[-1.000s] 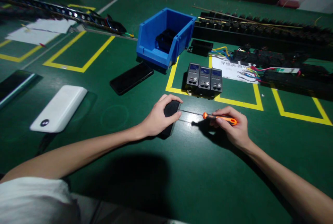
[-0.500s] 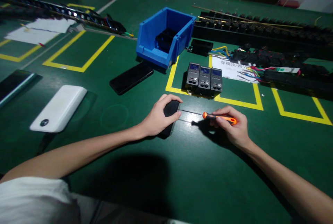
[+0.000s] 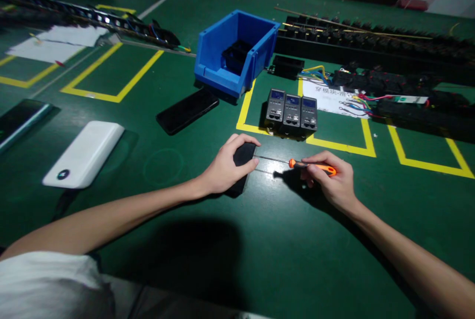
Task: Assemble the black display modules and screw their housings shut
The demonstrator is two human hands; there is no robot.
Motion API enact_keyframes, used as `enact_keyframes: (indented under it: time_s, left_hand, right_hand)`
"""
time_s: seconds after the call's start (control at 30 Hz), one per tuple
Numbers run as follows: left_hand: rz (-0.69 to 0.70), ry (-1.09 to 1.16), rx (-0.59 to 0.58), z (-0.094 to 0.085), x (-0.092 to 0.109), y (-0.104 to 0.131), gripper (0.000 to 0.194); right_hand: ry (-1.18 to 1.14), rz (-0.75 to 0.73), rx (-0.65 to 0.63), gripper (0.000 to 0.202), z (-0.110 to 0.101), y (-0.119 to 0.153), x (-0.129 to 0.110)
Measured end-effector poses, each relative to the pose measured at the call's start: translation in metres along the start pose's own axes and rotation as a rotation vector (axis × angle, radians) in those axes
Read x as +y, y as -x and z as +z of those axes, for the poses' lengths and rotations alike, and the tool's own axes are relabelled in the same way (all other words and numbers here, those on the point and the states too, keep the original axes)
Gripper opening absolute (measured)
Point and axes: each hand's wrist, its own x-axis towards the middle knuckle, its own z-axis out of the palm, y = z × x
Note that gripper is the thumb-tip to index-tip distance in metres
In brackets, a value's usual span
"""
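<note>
My left hand grips a black box-shaped module against the green tabletop, thumb and fingers wrapped over it. In my right hand is a screwdriver with an orange and black handle. Its thin shaft points left, and the tip meets the module's right side by my left thumb; the exact contact point is too small to make out. Just beyond my hands, three grey-black modules with small displays stand side by side.
A blue bin with black parts inside stands behind a black phone. To the left lie a white power bank and another phone. Black strips with coloured wires and a printed sheet occupy the right back.
The screwdriver's handle appears slightly turned in my right hand. Both hands and the module keep their places.
</note>
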Motion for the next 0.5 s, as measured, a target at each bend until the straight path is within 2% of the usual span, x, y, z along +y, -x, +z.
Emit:
enact_keyframes:
  time_s: [0.5]
  left_hand:
    - [-0.005,-0.011,-0.003,0.0001,0.0006,-0.0001,0.027]
  right_hand:
    - [-0.018,-0.01,-0.036,0.011,-0.0015,-0.0011,0.0022]
